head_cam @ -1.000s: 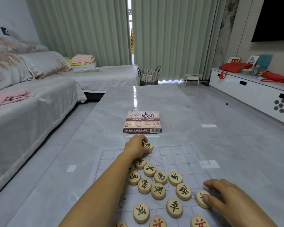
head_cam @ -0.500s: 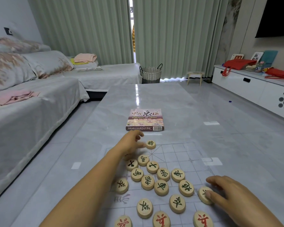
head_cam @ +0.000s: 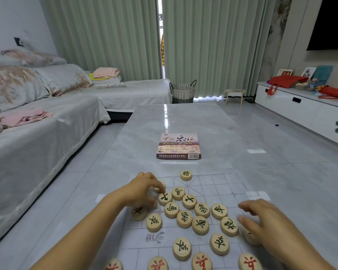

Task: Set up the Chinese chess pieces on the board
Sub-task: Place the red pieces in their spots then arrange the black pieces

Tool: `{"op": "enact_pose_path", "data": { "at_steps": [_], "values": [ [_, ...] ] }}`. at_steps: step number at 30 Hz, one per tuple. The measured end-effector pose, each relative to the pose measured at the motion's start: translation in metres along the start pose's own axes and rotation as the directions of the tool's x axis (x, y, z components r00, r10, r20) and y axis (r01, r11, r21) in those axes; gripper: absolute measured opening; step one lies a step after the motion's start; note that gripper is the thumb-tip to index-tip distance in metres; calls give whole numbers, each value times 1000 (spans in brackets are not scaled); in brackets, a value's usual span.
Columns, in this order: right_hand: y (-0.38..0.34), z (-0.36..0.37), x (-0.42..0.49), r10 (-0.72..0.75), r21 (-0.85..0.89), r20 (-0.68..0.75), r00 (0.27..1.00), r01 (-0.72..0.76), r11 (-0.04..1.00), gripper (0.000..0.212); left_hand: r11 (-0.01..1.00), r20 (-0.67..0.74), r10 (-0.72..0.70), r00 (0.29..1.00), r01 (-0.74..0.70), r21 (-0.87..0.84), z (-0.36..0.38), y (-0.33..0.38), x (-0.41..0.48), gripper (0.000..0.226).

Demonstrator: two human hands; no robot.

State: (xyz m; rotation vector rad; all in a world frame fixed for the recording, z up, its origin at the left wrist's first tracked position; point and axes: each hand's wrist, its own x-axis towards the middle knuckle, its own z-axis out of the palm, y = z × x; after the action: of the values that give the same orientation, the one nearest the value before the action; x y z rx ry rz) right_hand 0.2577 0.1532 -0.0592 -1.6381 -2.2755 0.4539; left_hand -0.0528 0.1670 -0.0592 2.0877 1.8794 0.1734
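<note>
A clear plastic chess board (head_cam: 219, 182) with grey lines lies on the table. One green-lettered general piece (head_cam: 186, 175) sits alone at the board's far edge. Several round wooden pieces with green characters (head_cam: 184, 218) lie scattered mid-board, and red-lettered pieces (head_cam: 201, 261) line the near edge. My left hand (head_cam: 142, 189) pinches a wooden piece (head_cam: 160, 187) at the left of the cluster. My right hand (head_cam: 261, 223) rests with fingers curled over a piece (head_cam: 249, 237) at the right; its grip is partly hidden.
The chess set box (head_cam: 178, 146) lies flat beyond the board. The grey marble table (head_cam: 183, 121) runs forward. A covered sofa (head_cam: 37, 129) stands left, a white cabinet (head_cam: 304, 108) right, a woven basket (head_cam: 182, 92) by the curtains.
My left hand let go of the general at the far edge, drew back to the left, and now pinches another piece. My right hand stayed over the right-side piece.
</note>
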Motion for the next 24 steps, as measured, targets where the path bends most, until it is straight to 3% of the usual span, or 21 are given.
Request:
{"op": "enact_pose_path", "data": {
  "at_steps": [4,9,11,13,15,17,19,21,24],
  "values": [
    [-49,16,31,-106,-48,28,994,107,993,38,998,-64,-7,998,11,67,15,5,2,50],
    [-77,41,69,-11,-260,185,983,60,964,55,1000,-160,-13,987,15,14,21,5,3,45],
    [-82,48,77,7,-307,190,982,53,950,57,998,-203,-23,979,12,-55,19,2,3,43],
    [-85,50,83,9,-323,198,980,57,945,45,981,-242,-73,967,26,-194,16,-2,5,39],
    [-83,46,90,10,-307,200,980,53,950,33,955,-276,-123,953,39,-293,12,-3,12,35],
    [-74,38,103,-2,-282,139,990,41,958,24,956,-285,-161,945,77,-284,10,-1,26,34],
    [-60,29,119,-1,-210,96,995,22,977,30,964,-257,-203,945,147,-221,8,3,41,38],
    [-48,28,132,1,-110,152,988,16,994,38,961,-195,-240,951,204,-189,7,7,52,43],
    [-36,39,145,-8,35,239,971,0,999,48,927,-85,-258,962,222,-304,11,10,63,49]
  ]
}}
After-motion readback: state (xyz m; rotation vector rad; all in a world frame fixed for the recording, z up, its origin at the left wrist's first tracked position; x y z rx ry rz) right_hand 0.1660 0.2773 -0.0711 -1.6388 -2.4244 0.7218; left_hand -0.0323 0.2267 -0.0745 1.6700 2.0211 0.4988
